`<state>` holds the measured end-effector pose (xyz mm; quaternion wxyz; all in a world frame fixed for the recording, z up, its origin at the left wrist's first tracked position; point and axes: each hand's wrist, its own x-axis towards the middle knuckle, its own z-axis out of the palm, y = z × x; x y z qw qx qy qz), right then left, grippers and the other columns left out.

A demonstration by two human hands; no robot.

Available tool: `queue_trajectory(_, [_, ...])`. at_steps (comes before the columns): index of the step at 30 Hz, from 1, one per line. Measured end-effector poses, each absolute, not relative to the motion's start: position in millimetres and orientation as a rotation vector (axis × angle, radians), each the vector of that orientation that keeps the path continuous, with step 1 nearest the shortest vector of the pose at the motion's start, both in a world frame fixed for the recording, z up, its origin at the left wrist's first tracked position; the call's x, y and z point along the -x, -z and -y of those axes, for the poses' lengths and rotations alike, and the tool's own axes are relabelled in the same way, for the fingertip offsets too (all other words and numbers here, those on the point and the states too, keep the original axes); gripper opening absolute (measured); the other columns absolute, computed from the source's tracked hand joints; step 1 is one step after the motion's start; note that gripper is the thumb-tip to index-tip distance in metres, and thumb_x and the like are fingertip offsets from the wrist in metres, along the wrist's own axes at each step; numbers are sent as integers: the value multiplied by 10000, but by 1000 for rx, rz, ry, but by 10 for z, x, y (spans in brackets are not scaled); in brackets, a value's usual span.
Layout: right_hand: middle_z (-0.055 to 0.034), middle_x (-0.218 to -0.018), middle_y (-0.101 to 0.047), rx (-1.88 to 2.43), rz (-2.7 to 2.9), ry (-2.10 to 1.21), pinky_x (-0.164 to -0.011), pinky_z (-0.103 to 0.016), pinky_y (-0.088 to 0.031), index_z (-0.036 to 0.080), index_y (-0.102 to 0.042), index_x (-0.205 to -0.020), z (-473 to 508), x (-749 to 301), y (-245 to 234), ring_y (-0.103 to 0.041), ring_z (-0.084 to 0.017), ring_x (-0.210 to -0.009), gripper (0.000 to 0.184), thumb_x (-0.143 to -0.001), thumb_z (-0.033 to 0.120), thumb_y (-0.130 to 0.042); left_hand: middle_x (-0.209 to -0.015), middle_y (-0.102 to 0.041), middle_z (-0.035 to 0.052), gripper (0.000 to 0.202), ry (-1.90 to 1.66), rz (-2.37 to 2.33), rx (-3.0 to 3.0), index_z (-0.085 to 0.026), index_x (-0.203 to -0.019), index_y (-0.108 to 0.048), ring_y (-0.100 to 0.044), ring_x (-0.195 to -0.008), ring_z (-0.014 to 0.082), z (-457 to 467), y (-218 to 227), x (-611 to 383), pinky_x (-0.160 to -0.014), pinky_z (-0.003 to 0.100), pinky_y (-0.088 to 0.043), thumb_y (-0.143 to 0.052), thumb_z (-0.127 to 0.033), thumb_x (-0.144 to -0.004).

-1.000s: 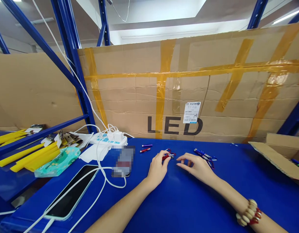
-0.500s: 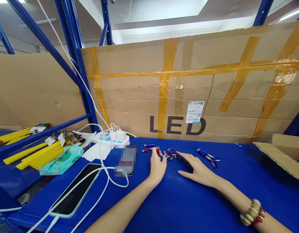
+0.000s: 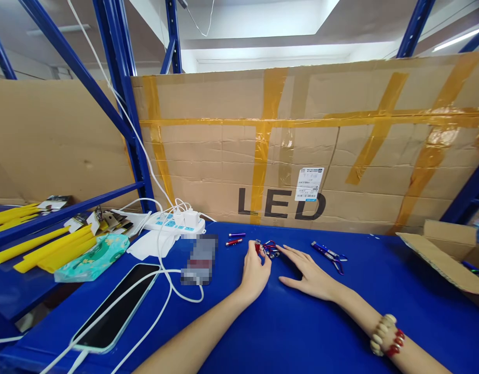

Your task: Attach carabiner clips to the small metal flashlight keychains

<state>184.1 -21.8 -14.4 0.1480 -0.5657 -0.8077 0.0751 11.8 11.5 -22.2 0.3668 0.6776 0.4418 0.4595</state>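
My left hand [image 3: 256,271] is closed around a small red metal tube [image 3: 257,247], its silvery end pointing up between thumb and fingers. Just right of it lies a small pile of red and blue carabiner clips [image 3: 270,248] with silvery bits. My right hand [image 3: 310,276] is spread over the table with nothing in it, fingertips by the right side of the pile. Left of my left hand rest a loose red tube [image 3: 234,242] and a blue-purple tube [image 3: 236,235]. Several blue tubes with carabiner clips [image 3: 327,251] lie beyond my right hand.
On the blue table [image 3: 286,332], a phone [image 3: 117,306] with white cables lies at left, near a blurred dark object [image 3: 200,259] and a white power strip [image 3: 167,224]. Yellow sticks [image 3: 64,246] are farther left. An open cardboard box [image 3: 443,259] stands right; a big cardboard sheet [image 3: 208,161] stands behind.
My left hand, with the red tube, has moved slightly right, away from the loose tubes and closer to the clips. My right hand stays spread beside the pile. The view has shifted slightly.
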Motion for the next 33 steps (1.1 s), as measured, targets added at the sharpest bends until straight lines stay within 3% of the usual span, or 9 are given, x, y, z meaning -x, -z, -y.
queue_trajectory(11, [-29,-1412,-246,1630,2378,-101,-1056,-457,-176,261,-383,-1320,270,-1829,4,-179,-251,-1310,658,-768,618,-422,-803,-510,15,137,-1227,-1216,-1678,-183,-831,-340,-509,-717,117,-179,253,-117,-659,235,-388,-441,-118,-765])
queue_trajectory(22, [-69,-1406,-257,1587,2388,-54,-1050,-474,-179,207,-381,-1324,249,-1772,46,-209,-260,-1299,675,-761,568,-466,-828,-538,32,163,-1267,-1248,-1603,-185,-846,-378,-519,-684,122,-184,269,-134,-636,232,-382,-484,-120,-741])
queue_trajectory(26, [-54,-1421,-221,1488,2469,-89,-1055,-481,-151,225,-357,-1337,270,-1666,54,-148,-260,-1316,677,-744,511,-515,-832,-541,34,161,-1253,-1231,-1601,-186,-854,-389,-523,-699,129,-184,264,-132,-653,241,-387,-489,-135,-739])
queue_trajectory(30, [-60,-1419,-226,1438,2536,-133,-1060,-492,-113,220,-291,-1369,289,-1573,65,-124,-255,-1321,725,-757,561,-478,-816,-543,33,165,-1228,-1220,-1596,-184,-855,-401,-524,-717,137,-175,249,-125,-667,246,-388,-502,-149,-729])
queue_trajectory(33, [-81,-1389,-296,1434,2582,-138,-1063,-500,-75,200,-318,-1359,292,-1555,45,-174,-255,-1309,707,-779,589,-429,-804,-546,33,141,-1216,-1223,-1580,-182,-845,-406,-523,-725,140,-169,244,-125,-669,243,-387,-495,-162,-738])
